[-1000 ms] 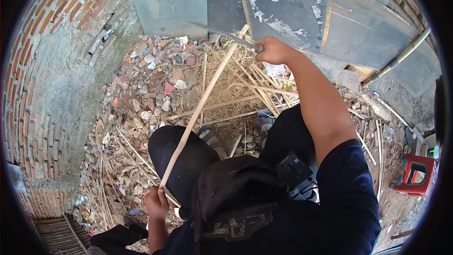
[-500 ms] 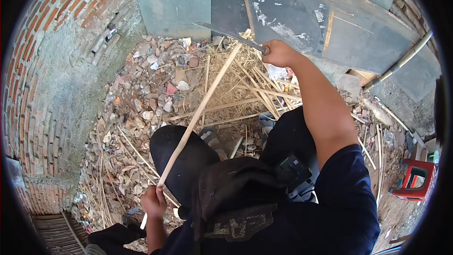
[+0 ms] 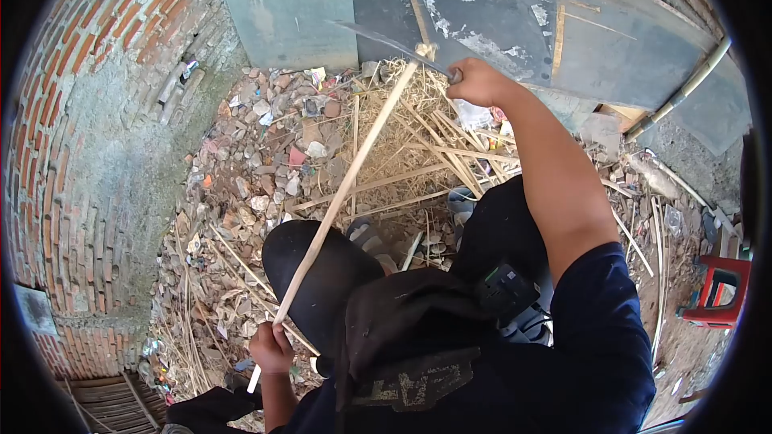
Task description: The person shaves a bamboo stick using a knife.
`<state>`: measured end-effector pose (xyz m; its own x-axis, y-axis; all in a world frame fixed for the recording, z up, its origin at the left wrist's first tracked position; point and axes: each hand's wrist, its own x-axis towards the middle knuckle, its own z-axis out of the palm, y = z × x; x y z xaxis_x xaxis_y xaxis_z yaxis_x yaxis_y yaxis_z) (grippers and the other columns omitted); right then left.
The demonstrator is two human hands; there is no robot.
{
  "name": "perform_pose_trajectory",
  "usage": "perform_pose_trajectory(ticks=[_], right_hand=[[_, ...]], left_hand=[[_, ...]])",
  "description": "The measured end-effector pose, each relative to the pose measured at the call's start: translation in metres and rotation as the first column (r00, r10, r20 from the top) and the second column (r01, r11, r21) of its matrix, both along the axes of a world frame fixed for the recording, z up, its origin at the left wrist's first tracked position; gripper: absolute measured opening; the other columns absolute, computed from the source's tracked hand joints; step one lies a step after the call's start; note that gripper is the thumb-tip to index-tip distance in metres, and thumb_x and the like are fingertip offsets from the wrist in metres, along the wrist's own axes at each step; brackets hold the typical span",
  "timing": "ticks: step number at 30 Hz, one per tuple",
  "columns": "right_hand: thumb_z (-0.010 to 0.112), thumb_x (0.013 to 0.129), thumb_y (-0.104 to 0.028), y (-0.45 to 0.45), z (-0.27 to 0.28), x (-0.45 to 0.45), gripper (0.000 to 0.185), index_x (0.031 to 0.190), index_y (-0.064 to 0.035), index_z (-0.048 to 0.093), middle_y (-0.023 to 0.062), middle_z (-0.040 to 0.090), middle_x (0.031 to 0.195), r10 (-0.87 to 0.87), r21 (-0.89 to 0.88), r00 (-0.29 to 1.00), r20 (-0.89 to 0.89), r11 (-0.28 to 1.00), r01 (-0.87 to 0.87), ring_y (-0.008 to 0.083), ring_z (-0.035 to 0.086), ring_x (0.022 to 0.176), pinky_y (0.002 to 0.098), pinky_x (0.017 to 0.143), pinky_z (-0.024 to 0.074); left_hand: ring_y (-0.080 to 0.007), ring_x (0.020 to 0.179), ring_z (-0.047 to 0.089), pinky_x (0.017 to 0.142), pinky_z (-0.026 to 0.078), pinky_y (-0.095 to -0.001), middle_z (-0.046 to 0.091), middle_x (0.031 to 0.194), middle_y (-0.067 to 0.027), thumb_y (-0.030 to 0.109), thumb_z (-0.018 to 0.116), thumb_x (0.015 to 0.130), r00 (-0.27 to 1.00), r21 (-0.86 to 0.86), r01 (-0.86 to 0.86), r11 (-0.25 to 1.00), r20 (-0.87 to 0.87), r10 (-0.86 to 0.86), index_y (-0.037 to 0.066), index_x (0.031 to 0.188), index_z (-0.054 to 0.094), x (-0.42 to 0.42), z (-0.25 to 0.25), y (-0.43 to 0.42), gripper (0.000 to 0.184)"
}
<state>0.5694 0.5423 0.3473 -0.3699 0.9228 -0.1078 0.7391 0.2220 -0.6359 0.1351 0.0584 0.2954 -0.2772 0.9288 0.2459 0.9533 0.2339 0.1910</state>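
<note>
A long pale wooden strip (image 3: 348, 181) runs up across the dark-clad knee on the left, its lower part held in my left hand (image 3: 271, 347). The lower tip pokes out below that hand. My right hand (image 3: 480, 83) is wrapped round the handle of a long machete (image 3: 390, 42), whose blade points up and left. The blade crosses the strip's upper end, where pale shavings or a frayed bit show. Whether blade and wood touch is hard to tell.
Cut strips and shavings (image 3: 458, 149) lie beyond my feet on rubble ground (image 3: 265, 145). A brick wall (image 3: 72, 193) stands left, grey boards (image 3: 482, 24) stand ahead, and a red stool (image 3: 720, 293) is at right. Dark cloth of perhaps another person shows at lower left.
The machete has shifted a little relative to the strip's upper end, where a frayed bit now stands out. The lower tip now shows below my left hand. The view has tilted slightly.
</note>
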Motion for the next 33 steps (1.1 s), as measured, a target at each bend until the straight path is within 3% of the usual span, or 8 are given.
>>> perform_pose_trajectory(ticks=[6,10,16,20,23,27,30,33], right_hand=[[0.066,0.076,-0.02,-0.01,0.011,-0.015,0.029,0.098,-0.0017,0.072,0.0222,0.071,0.092,0.19,0.086,0.964,0.185,0.974,-0.209,0.0388,0.068,0.091,0.0464,0.083,0.0534],[0.071,0.074,-0.027,0.019,-0.031,0.02,0.037,0.101,-0.0014,0.073,0.0198,0.073,0.094,-0.216,-0.037,0.968,-0.129,0.976,0.213,0.0337,0.07,0.088,0.0423,0.083,0.054],[0.073,0.074,-0.03,0.019,-0.035,0.032,0.042,0.106,-0.0028,0.074,0.0169,0.074,0.09,-0.347,-0.041,0.913,-0.214,0.937,0.346,0.0302,0.071,0.084,0.0384,0.079,0.0544],[0.073,0.076,-0.029,0.023,-0.022,0.03,0.041,0.107,-0.0024,0.073,0.0159,0.074,0.089,-0.428,-0.058,0.83,-0.357,0.897,0.438,0.0278,0.07,0.083,0.0379,0.08,0.054],[0.073,0.077,-0.028,0.015,-0.003,0.021,0.04,0.107,-0.0019,0.073,0.0162,0.074,0.09,-0.346,0.051,0.898,-0.272,0.926,0.373,0.0266,0.07,0.084,0.0393,0.08,0.0539],[0.072,0.08,-0.027,-0.022,0.037,-0.01,0.036,0.108,-0.0046,0.073,0.0176,0.074,0.095,-0.046,0.099,0.996,-0.078,0.994,0.054,0.0316,0.071,0.09,0.0432,0.083,0.0545],[0.07,0.08,-0.024,-0.043,0.041,-0.043,0.03,0.103,-0.0048,0.073,0.0171,0.073,0.092,0.244,0.09,0.969,0.037,0.965,-0.246,0.0329,0.07,0.089,0.0455,0.082,0.0546],[0.068,0.08,-0.021,-0.059,0.027,-0.075,0.025,0.098,-0.0046,0.072,0.0171,0.071,0.088,0.411,0.072,0.903,0.126,0.904,-0.422,0.0327,0.07,0.087,0.0476,0.081,0.0547]], left_hand=[[-0.0464,0.057,0.056,0.051,0.041,-0.0525,0.055,0.062,-0.0201,0.023,0.053,0.101,1.0,0.037,0.012,0.999,-0.018,-0.011,0.004,0.081,0.054,0.0,-0.008,0.002,0.027],[-0.0438,0.056,0.057,0.051,0.043,-0.0517,0.056,0.063,-0.0192,0.02,0.057,0.099,1.0,0.009,0.016,1.0,-0.025,-0.016,0.005,0.08,0.057,-0.009,0.002,-0.001,0.024],[-0.0457,0.059,0.058,0.054,0.043,-0.0552,0.058,0.068,-0.0207,0.021,0.057,0.1,0.998,-0.054,0.035,0.998,0.062,-0.032,0.003,0.085,0.057,0.003,0.006,-0.004,0.023],[-0.0386,0.05,0.056,0.049,0.041,-0.0464,0.055,0.059,-0.018,0.025,0.054,0.104,0.989,-0.066,0.053,0.996,0.138,-0.044,0.002,0.089,0.058,0.007,0.004,-0.003,0.027],[-0.026,0.05,0.056,0.051,0.041,-0.0407,0.056,0.059,-0.0135,0.028,0.052,0.105,0.946,-0.18,-0.058,0.982,0.303,0.111,0.001,0.092,0.06,0.024,0.022,0.001,0.031],[-0.0152,0.061,0.051,0.057,0.04,-0.0362,0.054,0.064,-0.0087,0.031,0.051,0.107,0.82,-0.308,-0.022,0.951,0.539,0.194,-0.001,0.092,0.059,0.036,0.037,0.004,0.036],[-0.0127,0.057,0.046,0.053,0.039,-0.0367,0.05,0.059,-0.0068,0.029,0.056,0.106,0.839,-0.242,-0.021,0.97,0.524,0.149,0.0,0.084,0.056,0.052,0.04,0.012,0.037],[-0.031,0.056,0.057,0.055,0.043,-0.0435,0.056,0.062,-0.0167,0.027,0.052,0.106,0.9,-0.275,-0.014,0.961,0.416,0.132,-0.001,0.086,0.057,0.054,0.04,0.016,0.035]])
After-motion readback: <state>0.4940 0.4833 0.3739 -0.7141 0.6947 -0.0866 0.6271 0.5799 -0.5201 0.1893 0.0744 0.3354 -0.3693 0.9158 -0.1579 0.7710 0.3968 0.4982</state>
